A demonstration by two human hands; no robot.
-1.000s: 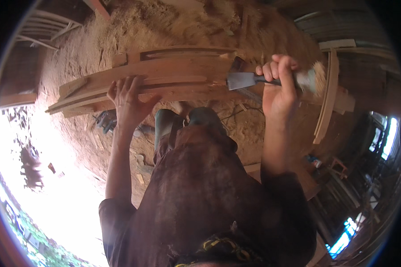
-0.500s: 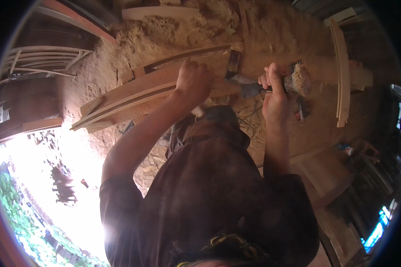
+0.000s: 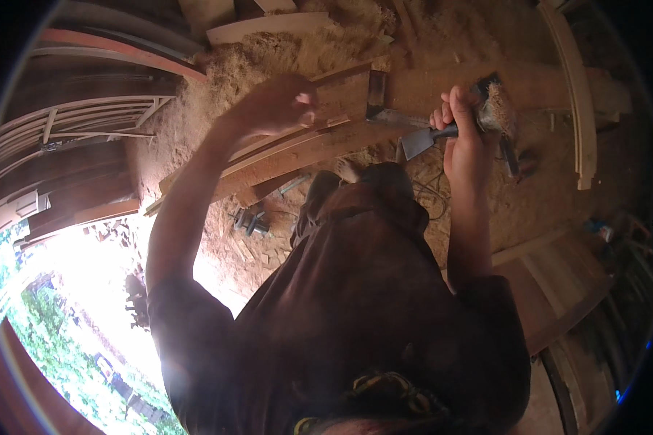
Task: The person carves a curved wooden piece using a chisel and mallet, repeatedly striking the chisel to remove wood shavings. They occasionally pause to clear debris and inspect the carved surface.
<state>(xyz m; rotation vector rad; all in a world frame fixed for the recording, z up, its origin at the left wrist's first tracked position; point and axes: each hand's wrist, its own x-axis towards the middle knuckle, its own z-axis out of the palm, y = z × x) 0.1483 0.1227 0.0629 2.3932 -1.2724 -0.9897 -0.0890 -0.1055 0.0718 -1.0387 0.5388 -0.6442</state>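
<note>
My right hand point(image 3: 466, 134) is closed round the dark handle of a flat-bladed hand tool point(image 3: 419, 143). Its wide grey blade points left; whether it is a chisel or a scraper is unclear. Over the long curved wooden pieces point(image 3: 297, 156) hovers my left hand point(image 3: 276, 105), its fingers loosely bent and apart, with nothing visible in them. A dark block with a metal strip point(image 3: 376, 90), square-like in shape, lies on the wood between my hands. Just beyond my right hand sits a pale, rounded heap of shavings point(image 3: 497, 109), its holder partly hidden.
Sawdust covers the ground point(image 3: 290, 54). A grey metal power tool point(image 3: 250, 221) lies near my left knee. On the right stands a curved wooden strip point(image 3: 579, 94), with broad boards point(image 3: 551, 286) lower down. A slatted wooden frame point(image 3: 87, 112) rests at the left.
My left hand has lifted off the curved wood and moved left, its fingers loosening. My right hand still holds the flat-bladed tool. The whole view has shifted somewhat.
</note>
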